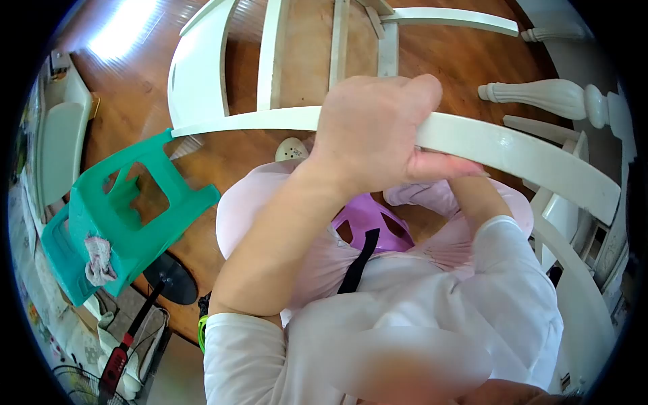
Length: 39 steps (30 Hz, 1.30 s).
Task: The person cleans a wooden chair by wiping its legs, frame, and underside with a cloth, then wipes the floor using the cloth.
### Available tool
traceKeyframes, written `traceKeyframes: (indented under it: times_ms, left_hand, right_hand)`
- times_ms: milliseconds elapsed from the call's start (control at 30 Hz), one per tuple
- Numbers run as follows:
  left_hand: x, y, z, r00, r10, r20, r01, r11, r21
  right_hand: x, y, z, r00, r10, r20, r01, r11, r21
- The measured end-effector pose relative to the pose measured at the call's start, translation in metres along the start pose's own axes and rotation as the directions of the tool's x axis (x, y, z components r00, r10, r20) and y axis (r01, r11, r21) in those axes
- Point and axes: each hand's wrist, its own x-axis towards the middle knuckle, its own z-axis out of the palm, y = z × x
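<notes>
A white wooden chair (520, 143) lies tipped over in front of me, its long curved frame piece running across the view. My left hand (371, 128) is closed over this piece, thumb along its lower edge. My right forearm (478, 200) comes up from below behind the same piece. The right hand itself is hidden behind the wood and my left hand, so its grip does not show. Between my pink-trousered legs is a purple plastic stool (379, 226). A black strap (361, 260) hangs across my lap.
To the left stands a teal plastic stool (145, 223) with a crumpled cloth (100, 260) on it. Near it are a fan's round black base (172, 278) and red-black pole (115, 368). A turned white leg (540, 94) is at right. The floor (459, 67) is wooden.
</notes>
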Motion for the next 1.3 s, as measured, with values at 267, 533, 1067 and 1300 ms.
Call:
traceKeyframes:
  times_ms: [267,533,1067,1300]
  left_hand:
    - [0.001,-0.006,0.006,0.994,0.082,-0.076,-0.081,0.997,0.012]
    - [0.000,-0.004,0.008,0.996,0.042,-0.079,-0.039,0.998,0.043]
    - [-0.003,-0.004,0.007,0.990,0.085,-0.115,-0.076,0.993,0.085]
    - [-0.001,-0.002,0.008,0.993,0.059,-0.100,-0.048,0.992,0.113]
  right_hand:
    - [-0.017,-0.013,-0.004,0.999,-0.008,0.051,0.007,1.000,0.022]
    - [-0.006,-0.003,-0.014,0.999,-0.038,0.032,0.038,0.999,0.001]
    - [0.012,-0.030,-0.024,0.990,-0.049,0.134,0.053,0.998,-0.024]
    - [0.005,-0.034,-0.024,0.998,-0.022,0.065,0.022,1.000,-0.002]
